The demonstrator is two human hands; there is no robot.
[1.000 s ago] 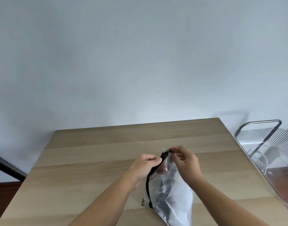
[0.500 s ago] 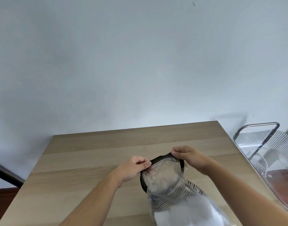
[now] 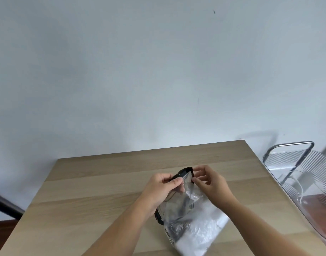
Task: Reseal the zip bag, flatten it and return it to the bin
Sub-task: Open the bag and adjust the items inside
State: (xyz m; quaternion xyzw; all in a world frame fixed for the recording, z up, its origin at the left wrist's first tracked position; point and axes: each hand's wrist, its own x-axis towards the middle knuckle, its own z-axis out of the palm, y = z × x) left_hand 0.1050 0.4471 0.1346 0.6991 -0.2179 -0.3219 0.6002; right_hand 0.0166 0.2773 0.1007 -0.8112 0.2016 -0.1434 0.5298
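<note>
A clear zip bag (image 3: 188,217) with a black zip strip lies partly lifted over the wooden table (image 3: 103,191), its lower end white and crinkled. My left hand (image 3: 161,189) pinches the black strip near its top between thumb and fingers. My right hand (image 3: 210,183) sits just right of the bag's top corner, thumb and forefinger on the strip's edge, the other fingers spread. The bag's mouth looks narrow, its two sides close together. A clear ribbed bin (image 3: 309,182) stands off the table's right edge.
A pale wall rises behind the table. The bin has a metal handle (image 3: 291,145) at its far end and a white cord inside. A dark bar (image 3: 5,206) crosses the lower left, beside the table's left edge.
The bag's mouth, held wide between both hands half a second ago, has been brought together. My hands have moved closer, and the bag has turned so its strip runs toward me.
</note>
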